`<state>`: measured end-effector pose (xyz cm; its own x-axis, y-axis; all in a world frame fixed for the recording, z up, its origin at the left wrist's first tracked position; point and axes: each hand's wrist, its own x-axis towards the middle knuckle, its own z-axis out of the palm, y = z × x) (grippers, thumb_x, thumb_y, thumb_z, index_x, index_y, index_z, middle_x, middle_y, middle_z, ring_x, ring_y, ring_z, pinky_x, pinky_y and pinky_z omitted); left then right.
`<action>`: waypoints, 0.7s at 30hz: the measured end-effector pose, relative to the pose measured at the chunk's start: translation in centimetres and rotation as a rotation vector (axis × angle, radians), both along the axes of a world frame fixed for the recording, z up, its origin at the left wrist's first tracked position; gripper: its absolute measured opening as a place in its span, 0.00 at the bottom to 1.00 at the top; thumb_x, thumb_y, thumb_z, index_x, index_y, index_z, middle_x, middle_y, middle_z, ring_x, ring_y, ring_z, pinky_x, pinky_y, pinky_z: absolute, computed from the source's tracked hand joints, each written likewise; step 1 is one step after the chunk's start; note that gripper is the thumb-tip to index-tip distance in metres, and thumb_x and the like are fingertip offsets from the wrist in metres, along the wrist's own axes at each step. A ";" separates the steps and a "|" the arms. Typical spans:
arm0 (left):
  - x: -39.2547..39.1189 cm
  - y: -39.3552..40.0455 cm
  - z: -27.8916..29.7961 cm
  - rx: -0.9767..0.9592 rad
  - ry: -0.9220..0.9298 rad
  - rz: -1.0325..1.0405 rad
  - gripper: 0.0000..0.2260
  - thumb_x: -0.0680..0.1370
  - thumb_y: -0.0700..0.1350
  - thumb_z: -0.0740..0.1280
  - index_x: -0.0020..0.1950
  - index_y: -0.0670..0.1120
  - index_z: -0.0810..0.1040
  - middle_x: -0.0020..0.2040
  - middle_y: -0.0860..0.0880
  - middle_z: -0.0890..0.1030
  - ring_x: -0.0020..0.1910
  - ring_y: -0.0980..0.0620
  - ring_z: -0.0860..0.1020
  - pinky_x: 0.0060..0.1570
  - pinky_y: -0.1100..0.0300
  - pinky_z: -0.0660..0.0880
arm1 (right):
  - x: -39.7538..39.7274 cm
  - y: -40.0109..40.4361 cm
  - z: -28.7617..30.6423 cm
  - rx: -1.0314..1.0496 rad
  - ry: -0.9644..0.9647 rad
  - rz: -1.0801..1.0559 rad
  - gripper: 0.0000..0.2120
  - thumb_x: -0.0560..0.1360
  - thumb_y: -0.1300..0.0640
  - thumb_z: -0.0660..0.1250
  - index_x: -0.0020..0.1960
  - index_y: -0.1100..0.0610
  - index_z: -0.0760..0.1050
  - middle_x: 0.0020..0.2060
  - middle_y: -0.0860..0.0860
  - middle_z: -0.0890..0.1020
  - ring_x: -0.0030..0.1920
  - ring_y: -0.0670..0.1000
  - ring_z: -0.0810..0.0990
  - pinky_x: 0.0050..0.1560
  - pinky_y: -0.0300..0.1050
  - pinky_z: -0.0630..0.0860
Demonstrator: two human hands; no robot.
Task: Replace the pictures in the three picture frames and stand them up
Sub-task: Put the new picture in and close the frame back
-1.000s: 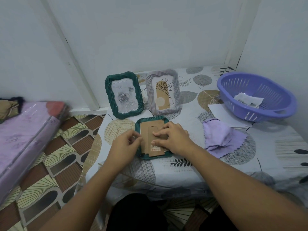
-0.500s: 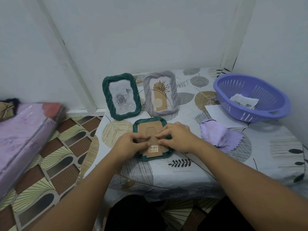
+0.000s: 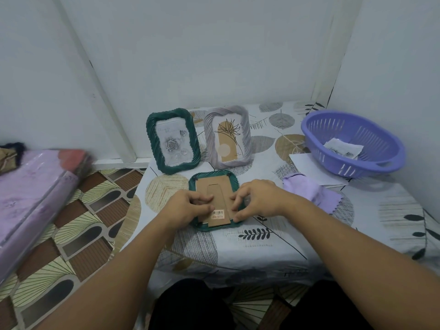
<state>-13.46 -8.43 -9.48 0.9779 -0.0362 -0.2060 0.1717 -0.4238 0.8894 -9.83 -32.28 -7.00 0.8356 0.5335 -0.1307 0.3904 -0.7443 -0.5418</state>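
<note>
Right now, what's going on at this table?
A person is working on a green frame that lies face down on the table. The left hand and right hand are both on its cardboard backing. Two other frames already stand behind it: a green one and a grey one. A purple basket and cloth sit to the right.

Two frames [image 3: 173, 142] upright, third [image 3: 215, 200] face-down

A single wide-angle view is given from a head-worn camera, aimed forward and down. The tabletop [image 3: 273, 244] is seen close, from above its near edge, with both forearms reaching in from the bottom. A wall corner fills the upper half, floor the left.
</note>
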 end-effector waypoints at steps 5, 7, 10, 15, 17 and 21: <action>0.0 0.0 -0.1 -0.030 0.017 0.016 0.13 0.73 0.40 0.78 0.57 0.46 0.86 0.32 0.59 0.83 0.36 0.64 0.81 0.39 0.71 0.75 | -0.5 0.2 -0.1 0.022 -0.037 -0.025 0.09 0.64 0.45 0.80 0.42 0.44 0.85 0.51 0.35 0.83 0.52 0.37 0.78 0.69 0.55 0.66; -0.1 -0.1 -0.1 -0.035 0.014 0.021 0.13 0.73 0.40 0.78 0.57 0.46 0.86 0.32 0.60 0.83 0.34 0.65 0.80 0.38 0.72 0.74 | -0.7 0.2 -0.3 0.066 -0.017 -0.044 0.07 0.64 0.47 0.80 0.41 0.44 0.85 0.50 0.34 0.83 0.53 0.38 0.78 0.69 0.54 0.66; -0.1 -0.1 0.0 -0.017 0.014 0.019 0.13 0.73 0.41 0.78 0.57 0.47 0.87 0.31 0.61 0.82 0.34 0.64 0.80 0.37 0.72 0.73 | -1.0 0.3 -0.9 0.134 0.002 -0.088 0.06 0.64 0.49 0.79 0.37 0.43 0.83 0.49 0.34 0.84 0.54 0.37 0.80 0.69 0.53 0.68; -0.2 -0.2 0.1 -0.031 0.018 0.021 0.12 0.73 0.41 0.78 0.56 0.48 0.87 0.31 0.60 0.82 0.35 0.64 0.80 0.39 0.72 0.74 | -0.5 0.0 -1.8 0.201 0.094 -0.094 0.07 0.61 0.44 0.79 0.37 0.38 0.83 0.51 0.34 0.85 0.54 0.32 0.80 0.69 0.51 0.70; -0.3 -0.2 0.1 -0.045 0.024 0.030 0.12 0.73 0.41 0.79 0.55 0.48 0.87 0.34 0.58 0.84 0.40 0.60 0.82 0.43 0.68 0.77 | -0.4 -0.2 -1.9 0.228 0.115 -0.100 0.08 0.62 0.43 0.80 0.40 0.40 0.84 0.51 0.36 0.85 0.54 0.33 0.80 0.69 0.49 0.71; -0.4 -0.2 0.4 -0.125 0.054 0.045 0.11 0.72 0.38 0.79 0.54 0.46 0.88 0.42 0.51 0.87 0.46 0.53 0.86 0.46 0.64 0.81 | -0.4 -0.2 -2.8 0.443 0.086 -0.230 0.04 0.73 0.50 0.76 0.47 0.47 0.86 0.44 0.43 0.86 0.48 0.43 0.85 0.59 0.49 0.80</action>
